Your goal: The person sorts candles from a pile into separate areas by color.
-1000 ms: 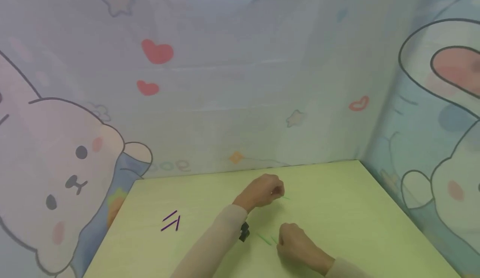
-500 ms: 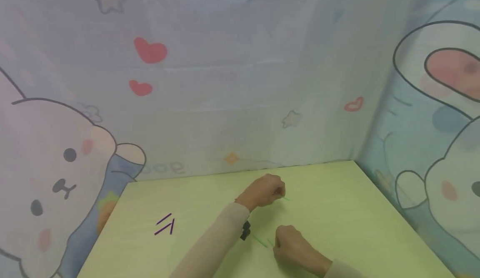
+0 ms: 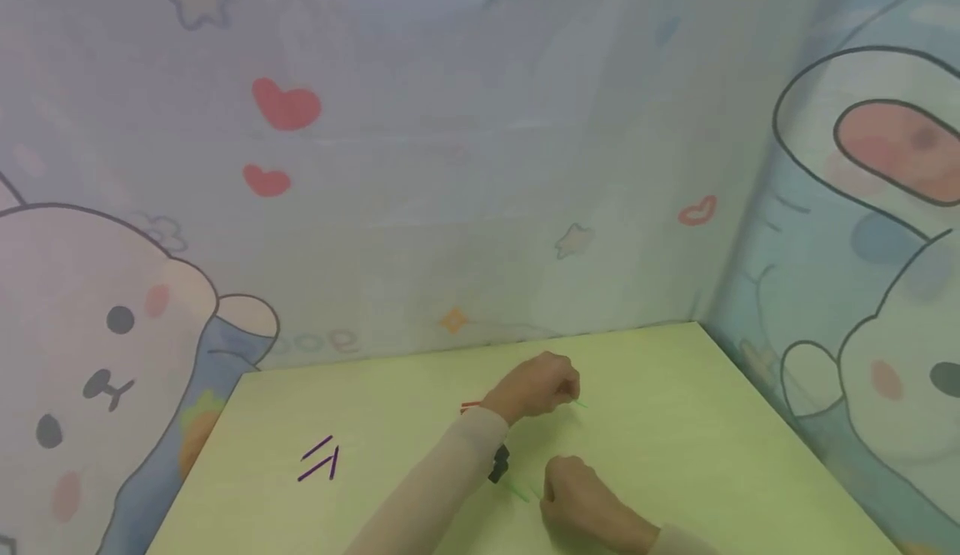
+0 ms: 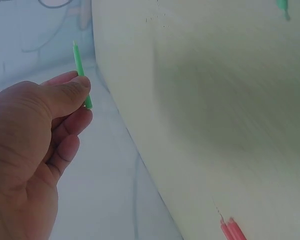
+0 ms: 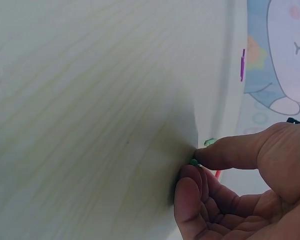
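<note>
My left hand [image 3: 536, 384] is raised over the back middle of the table. Between its thumb and forefinger it pinches a thin green candle [image 4: 80, 70], tilted upright in the left wrist view. Lower and nearer, my right hand [image 3: 588, 501] pinches another green candle [image 5: 194, 162] close to the table; most of that one is hidden by the fingers. A third green candle [image 3: 517, 492] lies on the table left of the right hand, partly behind the black wrist device. Red candles [image 4: 232, 229] lie beside the left forearm, partly covered by it in the head view.
Purple candles [image 3: 315, 468] lie on the left of the pale yellow-green table [image 3: 720, 455]. A cloth backdrop [image 3: 420, 163] printed with hearts and stars rises behind the table's back edge, and another printed panel [image 3: 862, 288] borders the right side.
The head view has turned slightly right. My left hand has moved a little right with its candle, and red candles now show beside its sleeve. The right hand keeps nearly the same place.
</note>
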Available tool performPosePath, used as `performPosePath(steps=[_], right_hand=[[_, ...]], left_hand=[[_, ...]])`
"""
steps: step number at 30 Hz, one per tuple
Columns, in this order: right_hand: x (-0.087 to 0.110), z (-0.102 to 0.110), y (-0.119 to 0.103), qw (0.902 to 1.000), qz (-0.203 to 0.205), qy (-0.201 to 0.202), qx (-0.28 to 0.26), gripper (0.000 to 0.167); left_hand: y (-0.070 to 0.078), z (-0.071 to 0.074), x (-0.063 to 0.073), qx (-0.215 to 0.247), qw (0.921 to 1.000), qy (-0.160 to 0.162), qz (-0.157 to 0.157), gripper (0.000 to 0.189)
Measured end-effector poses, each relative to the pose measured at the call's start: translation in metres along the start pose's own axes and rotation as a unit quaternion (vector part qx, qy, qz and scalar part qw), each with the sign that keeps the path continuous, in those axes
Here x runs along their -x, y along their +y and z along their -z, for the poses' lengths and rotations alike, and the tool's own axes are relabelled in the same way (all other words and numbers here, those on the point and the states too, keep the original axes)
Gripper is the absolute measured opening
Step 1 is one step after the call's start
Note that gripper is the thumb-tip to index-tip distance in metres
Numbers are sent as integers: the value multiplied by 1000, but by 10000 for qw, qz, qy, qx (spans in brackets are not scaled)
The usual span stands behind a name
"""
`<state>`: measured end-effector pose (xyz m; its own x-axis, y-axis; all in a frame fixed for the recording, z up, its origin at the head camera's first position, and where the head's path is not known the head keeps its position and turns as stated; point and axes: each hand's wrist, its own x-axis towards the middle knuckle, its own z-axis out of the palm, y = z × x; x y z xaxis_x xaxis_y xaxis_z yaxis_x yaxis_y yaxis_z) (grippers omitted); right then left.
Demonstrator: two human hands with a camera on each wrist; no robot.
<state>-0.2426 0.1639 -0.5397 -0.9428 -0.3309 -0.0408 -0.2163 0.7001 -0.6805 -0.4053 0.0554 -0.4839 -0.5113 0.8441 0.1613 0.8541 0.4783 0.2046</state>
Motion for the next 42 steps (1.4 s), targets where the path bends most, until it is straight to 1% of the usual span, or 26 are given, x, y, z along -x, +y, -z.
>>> performPosePath(steps=[3,7,14,18,22,26,29,32,35,37,42], right_hand=[[2,-1,2,9999,55,-12,-100,50],[4,-1,6,9999,118,56,-104,49],[7,3,8,9998,-2,63,-204,46],[7,5,8,9995,-119,6,-287,41],[6,5,10,9995,-21,55,-301,40],[4,4,9,9996,50,86,-264,37],[4,3,6,9996,-22,72,-274,32],[4,0,6,9993,-30,79,-354,31],[3,-3,9,9990,-36,71,-432,35],[3,-4,10,9990,-20,95,-429,34],[2,-2,11,9990,45,132,-425,36]], left_hand=[[4,-4,-4,-42,9999,-54,-82,10],[9,-7,-9,-126,9996,-78,-237,11],[15,-11,-20,-240,9988,-50,-429,12],[20,-13,-26,-184,9985,-91,-506,14],[23,-15,-31,-128,9984,-149,-531,14],[23,-17,-33,-130,9983,-204,-530,15],[21,-20,-34,-70,9981,-218,-576,17],[20,-24,-36,-43,9979,-232,-608,18],[21,-25,-40,-42,9978,-248,-619,16],[21,-26,-42,-62,9977,-246,-621,15],[20,-26,-47,-89,9970,-210,-733,15]])
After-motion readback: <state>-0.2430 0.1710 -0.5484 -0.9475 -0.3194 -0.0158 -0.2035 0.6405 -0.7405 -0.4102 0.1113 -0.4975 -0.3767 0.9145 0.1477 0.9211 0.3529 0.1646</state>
